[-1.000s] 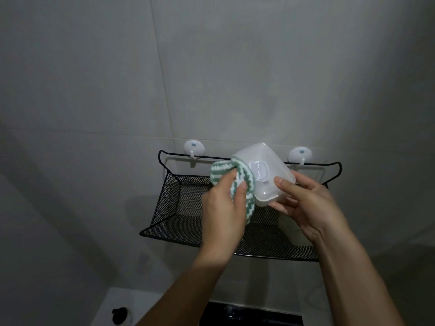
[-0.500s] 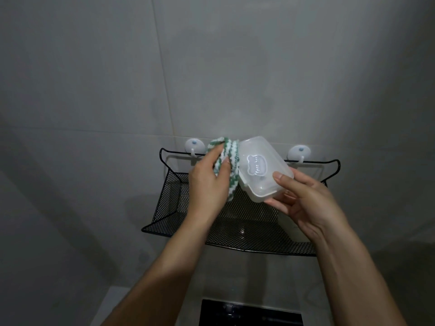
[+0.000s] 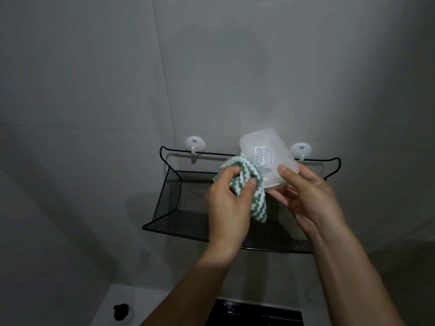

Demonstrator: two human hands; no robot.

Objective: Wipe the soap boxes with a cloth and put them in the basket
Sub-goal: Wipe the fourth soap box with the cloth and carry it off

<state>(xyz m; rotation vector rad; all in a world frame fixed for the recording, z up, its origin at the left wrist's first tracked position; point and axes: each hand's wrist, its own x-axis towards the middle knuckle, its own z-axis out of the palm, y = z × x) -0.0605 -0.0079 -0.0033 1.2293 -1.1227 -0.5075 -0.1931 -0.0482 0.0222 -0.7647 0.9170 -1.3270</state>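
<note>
Above the black mesh basket [image 3: 183,208], right hand [image 3: 310,198] gripping translucent soap box [image 3: 266,156], left hand [image 3: 226,203] at its eight o'clock clutching green-striped cloth [image 3: 235,177] against it

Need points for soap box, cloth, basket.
soap box [image 3: 270,154]: head view, lid near the bear emblem.
cloth [image 3: 244,171]: head view, striped fold above the left thumb.
basket [image 3: 183,198]: head view, bare mesh back wall.

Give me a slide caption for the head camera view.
Left hand wipes soap box with cloth, right hand holding it above basket.
</note>
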